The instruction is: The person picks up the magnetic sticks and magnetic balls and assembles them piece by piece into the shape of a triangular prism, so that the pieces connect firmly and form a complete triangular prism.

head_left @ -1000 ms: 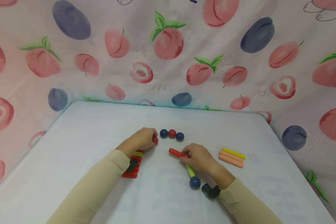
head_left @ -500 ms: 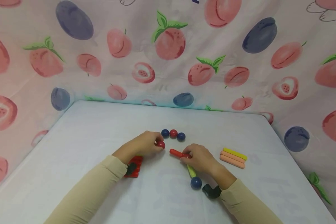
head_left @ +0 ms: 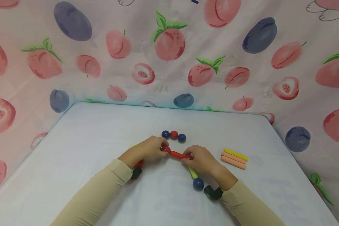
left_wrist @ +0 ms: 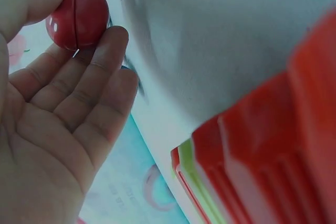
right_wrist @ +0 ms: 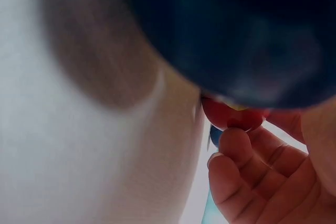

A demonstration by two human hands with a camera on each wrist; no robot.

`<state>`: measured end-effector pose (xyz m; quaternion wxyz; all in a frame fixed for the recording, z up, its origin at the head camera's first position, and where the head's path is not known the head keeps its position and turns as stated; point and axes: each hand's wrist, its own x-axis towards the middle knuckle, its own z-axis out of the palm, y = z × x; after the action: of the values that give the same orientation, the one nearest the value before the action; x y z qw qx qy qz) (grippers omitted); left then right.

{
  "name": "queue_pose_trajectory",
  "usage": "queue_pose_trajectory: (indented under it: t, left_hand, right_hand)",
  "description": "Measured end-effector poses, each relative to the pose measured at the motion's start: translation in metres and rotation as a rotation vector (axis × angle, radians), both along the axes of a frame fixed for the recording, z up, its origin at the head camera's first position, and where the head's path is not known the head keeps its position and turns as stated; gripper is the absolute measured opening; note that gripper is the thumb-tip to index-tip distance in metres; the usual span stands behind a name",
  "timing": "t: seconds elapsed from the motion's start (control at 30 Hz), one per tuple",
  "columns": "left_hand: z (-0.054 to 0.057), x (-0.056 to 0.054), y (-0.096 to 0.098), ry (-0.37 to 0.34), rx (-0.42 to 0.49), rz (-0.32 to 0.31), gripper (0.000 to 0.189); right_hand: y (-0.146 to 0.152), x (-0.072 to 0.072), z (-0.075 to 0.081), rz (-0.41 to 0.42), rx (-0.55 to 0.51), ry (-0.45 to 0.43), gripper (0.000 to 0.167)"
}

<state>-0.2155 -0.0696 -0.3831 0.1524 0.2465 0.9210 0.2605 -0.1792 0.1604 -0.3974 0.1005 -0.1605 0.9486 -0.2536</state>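
Note:
My left hand (head_left: 151,147) pinches a glossy red ball (left_wrist: 86,19) between thumb and fingers; a seam runs round the ball. This ball meets the left end of a short red rod (head_left: 176,154). At the rod's other end, my right hand (head_left: 201,160) grips a second red ball (right_wrist: 231,116), partly hidden by the fingers. From that ball a yellow-green rod (head_left: 192,172) runs toward the front, ending at a dark blue ball (head_left: 198,184). In the right wrist view the blue ball looms large and blurred.
Behind the hands sit two blue balls and a red ball (head_left: 174,135) in a row. One yellow and two peach rods (head_left: 234,159) lie at right. A dark bent piece (head_left: 213,192) rests by the right sleeve. Red and green rods (left_wrist: 252,129) lie beneath the left forearm.
My left hand has carried its red ball rightward and toward the front, bringing it against the red rod's free end. The right hand has stayed in place.

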Motion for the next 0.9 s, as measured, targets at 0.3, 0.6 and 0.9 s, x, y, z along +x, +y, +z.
queue_pose_trajectory:
  t: [0.3,0.6,0.9]
  left_hand:
    - [-0.0006,0.0015,0.0013,-0.019,-0.019,0.019,0.033]
    - [0.0008,0.0034,0.0034,0.003,-0.024,0.007,0.035]
    - [0.0010,0.0059,0.0048,0.022,-0.036,-0.020,0.031]
  right_hand:
    - [-0.0002,0.0000,0.0004,0.002,0.001,0.006,0.027]
    - [0.0038,0.0025,0.0029,0.020,-0.004,-0.018,0.027]
    - [0.0075,0.0022,0.0044,0.009,-0.013,-0.052,0.030]
